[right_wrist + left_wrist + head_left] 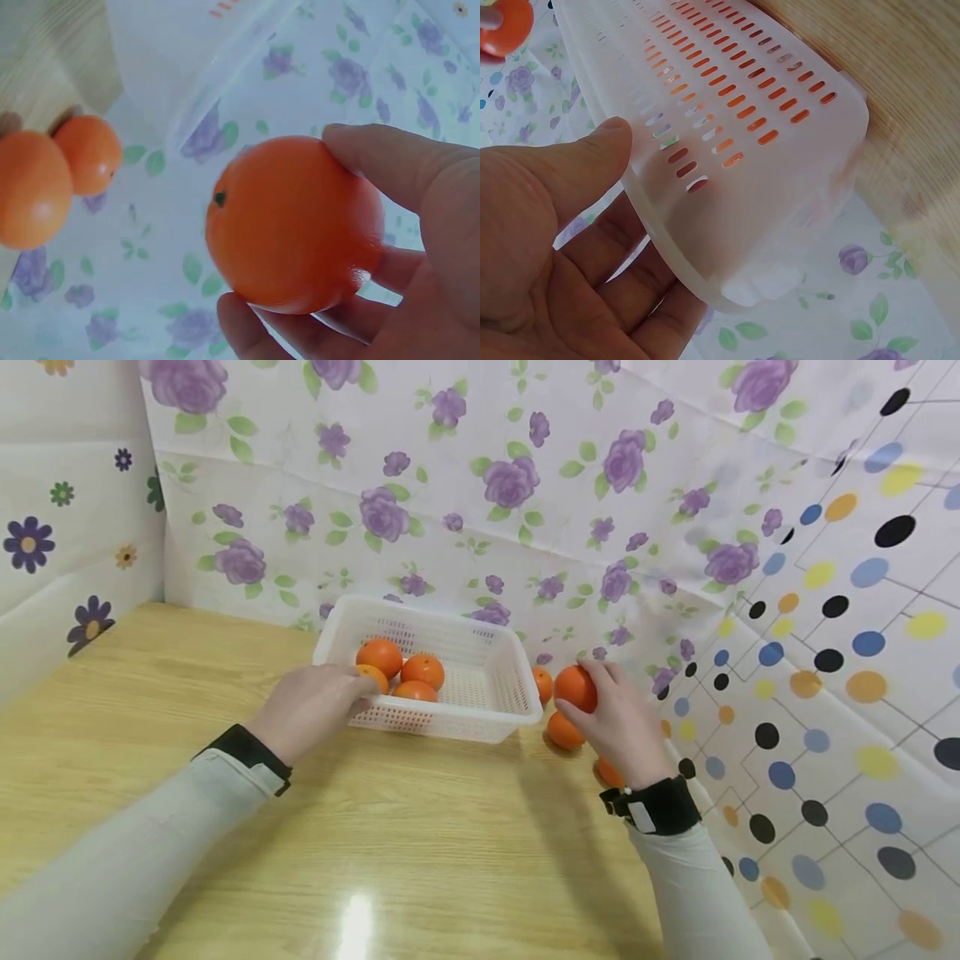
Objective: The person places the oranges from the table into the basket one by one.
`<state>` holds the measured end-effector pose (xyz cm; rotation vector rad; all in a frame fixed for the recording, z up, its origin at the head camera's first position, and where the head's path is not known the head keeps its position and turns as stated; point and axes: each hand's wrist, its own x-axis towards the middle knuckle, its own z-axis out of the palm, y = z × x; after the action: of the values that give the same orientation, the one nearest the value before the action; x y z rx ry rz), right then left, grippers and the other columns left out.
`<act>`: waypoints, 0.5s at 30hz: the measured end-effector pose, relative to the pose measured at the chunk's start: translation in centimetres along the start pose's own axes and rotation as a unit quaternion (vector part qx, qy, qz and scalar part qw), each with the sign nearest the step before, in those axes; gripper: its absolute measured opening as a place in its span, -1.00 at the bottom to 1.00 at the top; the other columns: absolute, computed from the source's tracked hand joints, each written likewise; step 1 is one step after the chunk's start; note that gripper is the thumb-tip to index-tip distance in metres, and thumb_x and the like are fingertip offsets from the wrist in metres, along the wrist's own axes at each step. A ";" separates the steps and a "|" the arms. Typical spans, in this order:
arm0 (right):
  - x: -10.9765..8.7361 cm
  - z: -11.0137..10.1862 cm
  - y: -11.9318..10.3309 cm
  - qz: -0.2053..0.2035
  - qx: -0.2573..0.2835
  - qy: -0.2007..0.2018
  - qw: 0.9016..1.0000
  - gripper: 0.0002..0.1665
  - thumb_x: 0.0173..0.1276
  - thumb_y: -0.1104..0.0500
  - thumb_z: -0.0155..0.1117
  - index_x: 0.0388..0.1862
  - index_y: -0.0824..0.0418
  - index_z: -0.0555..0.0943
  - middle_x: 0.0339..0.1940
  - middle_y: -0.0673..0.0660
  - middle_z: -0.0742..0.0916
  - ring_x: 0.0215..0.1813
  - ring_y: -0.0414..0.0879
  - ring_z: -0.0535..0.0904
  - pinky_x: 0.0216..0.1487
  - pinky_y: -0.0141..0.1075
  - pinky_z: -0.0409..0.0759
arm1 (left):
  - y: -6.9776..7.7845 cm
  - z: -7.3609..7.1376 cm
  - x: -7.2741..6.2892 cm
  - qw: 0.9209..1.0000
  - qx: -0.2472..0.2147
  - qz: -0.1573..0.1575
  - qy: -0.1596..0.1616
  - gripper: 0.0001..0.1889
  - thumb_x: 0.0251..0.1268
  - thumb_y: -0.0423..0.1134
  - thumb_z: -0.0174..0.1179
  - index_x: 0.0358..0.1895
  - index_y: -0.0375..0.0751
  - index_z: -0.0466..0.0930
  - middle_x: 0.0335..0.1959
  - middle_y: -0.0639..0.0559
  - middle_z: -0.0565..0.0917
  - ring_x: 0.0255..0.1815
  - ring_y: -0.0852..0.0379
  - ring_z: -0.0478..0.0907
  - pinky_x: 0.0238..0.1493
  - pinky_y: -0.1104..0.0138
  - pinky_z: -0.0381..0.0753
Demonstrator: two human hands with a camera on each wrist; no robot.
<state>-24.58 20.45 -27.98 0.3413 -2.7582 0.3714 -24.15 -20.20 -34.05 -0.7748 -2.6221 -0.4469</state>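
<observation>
A white perforated plastic basket (480, 714) stands on the table with several oranges (422, 672) gathered in its left part. My left hand (315, 706) grips the basket's rim at the near left corner; in the left wrist view its thumb (604, 154) lies against the outer wall, with the fingers on the other side of the rim. Just right of the basket, my right hand (618, 718) holds an orange (292, 225) between thumb and fingers, raised above the table. The green stem end of this orange shows in the right wrist view.
Three more oranges lie right of the basket: one by its right wall (542, 683), one below the held orange (564, 732), one partly hidden by my right wrist (609, 772). Flowered cloth (450, 485) hangs behind the wooden table (420, 835); dotted cloth (825, 693) stands at the right.
</observation>
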 end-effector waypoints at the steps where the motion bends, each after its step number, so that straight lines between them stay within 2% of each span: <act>1: 0.3 0.0 -0.4 -0.003 -0.002 -0.001 1.000 -0.13 0.51 -0.08 0.56 0.65 0.15 0.44 0.43 0.33 0.59 0.13 0.29 0.66 0.11 0.22 0.74 | -0.1 0.0 0.0 1.000 0.000 0.000 0.001 -0.78 0.31 -0.43 0.57 -0.09 -0.07 0.80 -0.36 0.08 0.66 -0.33 0.01 0.56 -0.23 0.15 0.66; 6: 1.8 1.1 -2.6 -0.029 -0.013 -0.013 0.999 -0.11 0.50 -0.15 0.56 0.65 0.12 0.45 0.41 0.29 0.61 0.18 0.26 0.66 0.14 0.23 0.73 | -0.2 0.2 -0.1 1.000 0.003 0.001 0.003 -0.75 0.30 -0.43 0.58 -0.09 -0.06 0.77 -0.40 0.08 0.57 -0.37 0.04 0.51 -0.27 0.19 0.58; 12: 3.6 3.6 -5.2 -0.053 -0.016 -0.031 0.998 -0.10 0.48 -0.21 0.55 0.64 0.11 0.47 0.43 0.25 0.61 0.18 0.19 0.66 0.09 0.11 0.75 | 0.1 0.2 -0.1 1.000 0.024 0.003 0.015 -0.73 0.24 -0.51 0.57 -0.14 -0.08 0.76 -0.40 0.11 0.63 -0.39 0.04 0.55 -0.23 0.16 0.65; 15: 4.3 4.8 -6.2 -0.058 -0.013 -0.048 0.997 -0.10 0.50 -0.23 0.53 0.63 0.14 0.47 0.40 0.26 0.62 0.16 0.18 0.68 0.07 0.06 0.75 | 0.2 0.2 -0.1 0.999 0.032 0.008 0.022 -0.73 0.22 -0.49 0.59 -0.16 -0.07 0.78 -0.41 0.12 0.62 -0.40 0.04 0.55 -0.21 0.13 0.65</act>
<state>-28.23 12.42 -29.49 0.5242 -2.8174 0.2951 -24.03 -19.97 -34.25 -0.7575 -2.5748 -0.3684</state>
